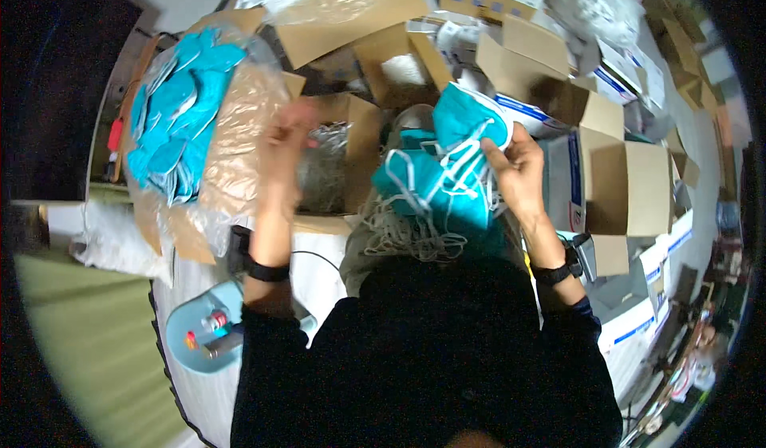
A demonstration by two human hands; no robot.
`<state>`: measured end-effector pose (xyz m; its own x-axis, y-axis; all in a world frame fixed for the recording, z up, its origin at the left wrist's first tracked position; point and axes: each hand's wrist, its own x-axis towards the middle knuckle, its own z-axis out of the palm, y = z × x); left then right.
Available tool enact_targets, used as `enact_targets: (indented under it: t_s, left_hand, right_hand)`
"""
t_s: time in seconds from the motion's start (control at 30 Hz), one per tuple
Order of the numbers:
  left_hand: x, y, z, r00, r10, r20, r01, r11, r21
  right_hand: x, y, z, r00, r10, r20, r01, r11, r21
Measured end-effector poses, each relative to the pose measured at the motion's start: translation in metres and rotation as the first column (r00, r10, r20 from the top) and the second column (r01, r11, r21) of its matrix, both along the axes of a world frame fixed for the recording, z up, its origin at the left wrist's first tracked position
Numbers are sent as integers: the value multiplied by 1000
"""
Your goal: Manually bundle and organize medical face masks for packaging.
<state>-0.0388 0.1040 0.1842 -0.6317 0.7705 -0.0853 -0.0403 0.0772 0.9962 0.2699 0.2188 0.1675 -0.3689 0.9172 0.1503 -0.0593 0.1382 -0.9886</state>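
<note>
My right hand is closed on the edge of a teal face mask with a white rim and white straps. Below it, a heap of similar teal masks lies on my lap, their white straps hanging in a tangle. My left hand is smeared by motion, so its fingers cannot be read. It is over the left side of an open cardboard box with clear plastic wrapping inside. To its left, more loose teal masks fill a plastic-lined carton.
Open cartons crowd the right side, and others stand at the far side. A clear plastic bag lies at the far right. A light blue tub holding a bottle stands at the near left, beside a green curtain-like cloth.
</note>
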Motion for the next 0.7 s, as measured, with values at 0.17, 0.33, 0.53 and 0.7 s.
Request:
enact_targets:
  t_s: [0.17,0.33,0.53,0.7]
  left_hand:
    - [148,30,12,903,-254,-346,310,944,117]
    - [189,42,4,903,-213,-373,283,948,145]
    - [190,39,-8,869,-215,-447,295,948,117]
    - [198,39,-6,743,-244,-624,332,943,26]
  right_hand:
    - [9,-11,5,996,8,-93,-17,996,-91]
    - [12,-25,9,971,27,236,-69,983,169]
    - [25,-23,20,977,205,59,-204,979,-25]
    - [26,-20,27,996,59,63,-48,985,-168]
